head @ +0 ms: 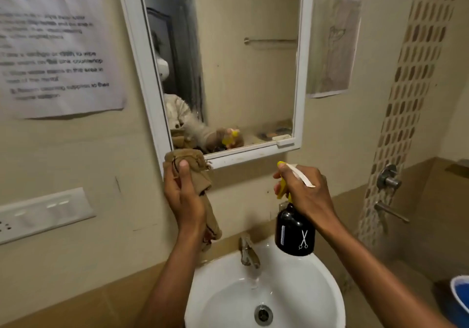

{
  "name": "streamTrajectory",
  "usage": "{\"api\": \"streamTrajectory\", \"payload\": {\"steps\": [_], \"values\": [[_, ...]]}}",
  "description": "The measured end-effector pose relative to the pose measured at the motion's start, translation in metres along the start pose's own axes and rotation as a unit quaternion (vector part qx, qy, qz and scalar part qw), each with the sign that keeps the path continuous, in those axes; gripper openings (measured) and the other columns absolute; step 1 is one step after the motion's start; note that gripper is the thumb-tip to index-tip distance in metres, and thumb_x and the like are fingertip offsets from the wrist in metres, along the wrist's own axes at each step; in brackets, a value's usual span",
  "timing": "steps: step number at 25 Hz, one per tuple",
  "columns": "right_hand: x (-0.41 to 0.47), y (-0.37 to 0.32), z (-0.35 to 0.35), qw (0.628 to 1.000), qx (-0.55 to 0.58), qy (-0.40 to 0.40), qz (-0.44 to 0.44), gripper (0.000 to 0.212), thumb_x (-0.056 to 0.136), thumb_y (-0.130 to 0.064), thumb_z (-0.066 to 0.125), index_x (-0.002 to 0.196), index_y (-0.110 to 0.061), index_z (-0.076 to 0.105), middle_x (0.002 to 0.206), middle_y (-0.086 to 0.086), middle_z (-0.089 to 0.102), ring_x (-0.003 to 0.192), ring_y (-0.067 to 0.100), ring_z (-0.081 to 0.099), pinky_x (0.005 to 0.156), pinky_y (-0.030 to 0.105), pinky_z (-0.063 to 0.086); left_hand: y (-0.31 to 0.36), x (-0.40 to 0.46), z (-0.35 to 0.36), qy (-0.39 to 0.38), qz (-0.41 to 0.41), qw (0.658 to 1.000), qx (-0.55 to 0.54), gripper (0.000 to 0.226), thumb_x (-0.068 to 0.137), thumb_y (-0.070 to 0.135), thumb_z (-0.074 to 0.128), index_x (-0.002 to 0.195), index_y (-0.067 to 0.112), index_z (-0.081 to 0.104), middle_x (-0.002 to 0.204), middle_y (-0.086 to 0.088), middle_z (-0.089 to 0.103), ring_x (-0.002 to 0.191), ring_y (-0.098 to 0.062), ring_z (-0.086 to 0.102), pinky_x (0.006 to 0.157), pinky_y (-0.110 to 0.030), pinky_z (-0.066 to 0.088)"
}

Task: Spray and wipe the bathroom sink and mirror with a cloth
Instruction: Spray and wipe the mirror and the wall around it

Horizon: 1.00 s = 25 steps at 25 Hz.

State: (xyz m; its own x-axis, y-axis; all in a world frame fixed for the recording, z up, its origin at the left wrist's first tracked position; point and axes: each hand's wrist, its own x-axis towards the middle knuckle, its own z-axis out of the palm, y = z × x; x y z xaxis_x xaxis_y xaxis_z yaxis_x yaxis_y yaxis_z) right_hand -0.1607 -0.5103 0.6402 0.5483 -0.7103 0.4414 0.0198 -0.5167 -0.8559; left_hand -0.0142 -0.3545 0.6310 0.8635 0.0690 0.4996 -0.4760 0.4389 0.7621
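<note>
A white-framed mirror point(243, 68) hangs on the beige wall above a round white sink point(327, 289) with a metal tap point(248, 251); water runs from the tap. My left hand point(182, 195) grips a crumpled brown cloth point(195, 173) against the mirror frame's lower left corner. My right hand point(304, 190) holds a black spray bottle point(294, 233) with a yellow trigger head, raised below the mirror's bottom edge, nozzle toward the wall. The bottle hangs over the sink's back rim.
A printed paper notice point(53, 43) is taped left of the mirror, a small drawing point(332, 46) to its right. A white switch panel point(43, 213) sits low left. Shower valves point(388, 180) and a blue bucket point(460, 299) are on the right.
</note>
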Motion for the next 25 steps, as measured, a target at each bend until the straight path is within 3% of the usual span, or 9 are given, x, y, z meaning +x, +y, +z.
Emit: {"api": "streamTrajectory", "payload": {"steps": [5,8,10,12,14,18,20,23,25], "values": [[-0.029,-0.02,0.036,0.998,0.008,-0.055,0.0,0.042,0.102,-0.041,0.057,0.073,-0.015,0.074,0.062,0.005,0.075,0.057,0.014,0.07,0.057,0.029,0.055,0.006,0.007,-0.015,0.049,0.001,0.998,0.05,0.013,0.101,0.037,0.049,0.104,0.035,0.061,0.116,-0.019,0.064,0.105,-0.028,0.062,0.094,-0.038,0.051],[-0.045,-0.033,0.052,0.993,0.014,-0.113,-0.009,0.042,0.102,-0.041,0.056,0.075,-0.015,0.076,0.065,0.003,0.077,0.059,0.011,0.07,0.058,0.03,0.054,0.005,0.005,-0.028,0.083,0.008,0.994,0.066,0.032,0.096,0.044,0.048,0.11,0.02,0.062,0.115,-0.023,0.06,0.108,-0.036,0.058,0.096,-0.046,0.05],[-0.055,-0.041,0.06,0.99,0.029,-0.135,-0.01,0.042,0.102,-0.041,0.057,0.076,-0.015,0.076,0.064,0.005,0.076,0.059,0.015,0.071,0.053,0.02,0.05,0.007,0.002,-0.035,0.105,-0.003,0.992,0.067,0.032,0.097,0.039,0.048,0.117,0.015,0.057,0.117,-0.015,0.055,0.109,-0.029,0.055,0.093,-0.036,0.049],[-0.06,-0.044,0.065,0.991,0.035,-0.132,-0.006,0.042,0.103,-0.039,0.057,0.076,-0.013,0.076,0.063,0.007,0.076,0.06,0.018,0.072,0.051,0.016,0.048,0.009,-0.002,-0.036,0.126,-0.023,0.99,0.055,0.027,0.097,0.026,0.048,0.123,0.027,0.05,0.118,-0.002,0.044,0.111,-0.017,0.048,0.088,-0.016,0.042],[-0.062,-0.041,0.065,0.996,0.03,-0.087,0.012,0.041,0.102,-0.038,0.058,0.075,-0.012,0.075,0.062,0.009,0.075,0.058,0.017,0.071,0.049,0.015,0.048,0.008,-0.007,-0.033,0.133,-0.007,0.989,0.059,0.039,0.092,0.016,0.048,0.129,0.026,0.048,0.123,-0.004,0.041,0.114,-0.014,0.042,0.089,-0.009,0.039],[-0.058,-0.029,0.047,0.999,0.027,-0.005,0.032,0.038,0.103,-0.04,0.057,0.079,-0.018,0.077,0.063,0.004,0.075,0.054,0.005,0.065,0.05,0.013,0.046,-0.002,-0.01,-0.016,0.147,0.015,0.986,0.074,0.061,0.091,0.01,0.05,0.149,0.022,0.037,0.137,-0.014,0.035,0.125,-0.017,0.035,0.108,-0.027,0.039],[-0.057,-0.025,0.035,0.999,0.026,-0.014,0.031,0.037,0.103,-0.04,0.057,0.079,-0.02,0.077,0.065,0.002,0.076,0.058,0.006,0.067,0.059,0.024,0.051,-0.012,-0.008,-0.003,0.154,0.007,0.986,0.07,0.069,0.093,0.014,0.048,0.157,0.026,0.026,0.147,-0.018,0.027,0.136,-0.022,0.034,0.115,-0.037,0.036],[-0.054,-0.02,0.017,0.998,0.04,-0.01,0.039,0.036,0.103,-0.039,0.058,0.079,-0.022,0.077,0.067,0.002,0.077,0.06,0.012,0.069,0.066,0.036,0.054,-0.026,-0.001,0.019,0.141,0.013,0.986,0.087,0.072,0.098,0.011,0.046,0.161,0.024,0.016,0.163,-0.021,0.006,0.153,-0.023,0.014,0.121,-0.018,0.019],[-0.05,-0.015,0.006,0.998,0.041,-0.006,0.042,0.035,0.103,-0.039,0.058,0.079,-0.023,0.078,0.067,0.001,0.077,0.056,0.008,0.065,0.064,0.034,0.052,-0.034,0.0,0.035,0.139,0.012,0.984,0.109,0.07,0.1,0.007,0.045,0.161,0.025,0.016,0.166,-0.02,-0.008,0.156,-0.024,-0.002,0.122,-0.02,0.009]]}}
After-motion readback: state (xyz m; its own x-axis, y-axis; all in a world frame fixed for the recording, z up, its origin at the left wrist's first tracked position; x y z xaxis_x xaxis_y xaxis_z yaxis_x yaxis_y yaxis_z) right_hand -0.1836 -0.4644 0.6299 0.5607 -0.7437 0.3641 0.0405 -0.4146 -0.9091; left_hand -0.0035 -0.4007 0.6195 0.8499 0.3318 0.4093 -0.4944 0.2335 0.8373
